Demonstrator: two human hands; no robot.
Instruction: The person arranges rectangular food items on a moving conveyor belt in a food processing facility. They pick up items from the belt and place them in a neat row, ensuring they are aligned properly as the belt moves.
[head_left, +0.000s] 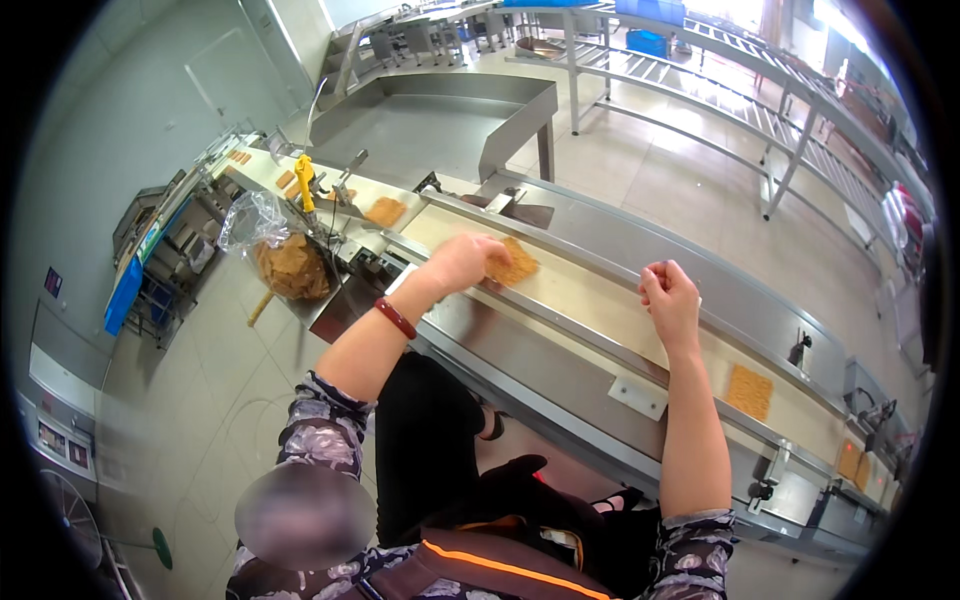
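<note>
My left hand (466, 262), with a dark red bangle on its wrist, touches the edge of a square brown biscuit-like piece (513, 261) on the cream conveyor belt (585, 301); whether its fingers grip the piece I cannot tell. My right hand (667, 289) is over the belt's far rail with curled fingers and no piece visible in it. Another square piece (750, 391) lies farther right on the belt, and one more (386, 211) lies to the left of my left hand. Smaller brown pieces (853, 463) sit at the belt's right end.
A clear plastic bag of brown pieces (291, 266) stands left of the belt, near a yellow tool or fixture (304, 180). Metal rails (622, 352) border the belt. A steel tray table (442, 116) and a roller conveyor frame (697, 82) stand beyond.
</note>
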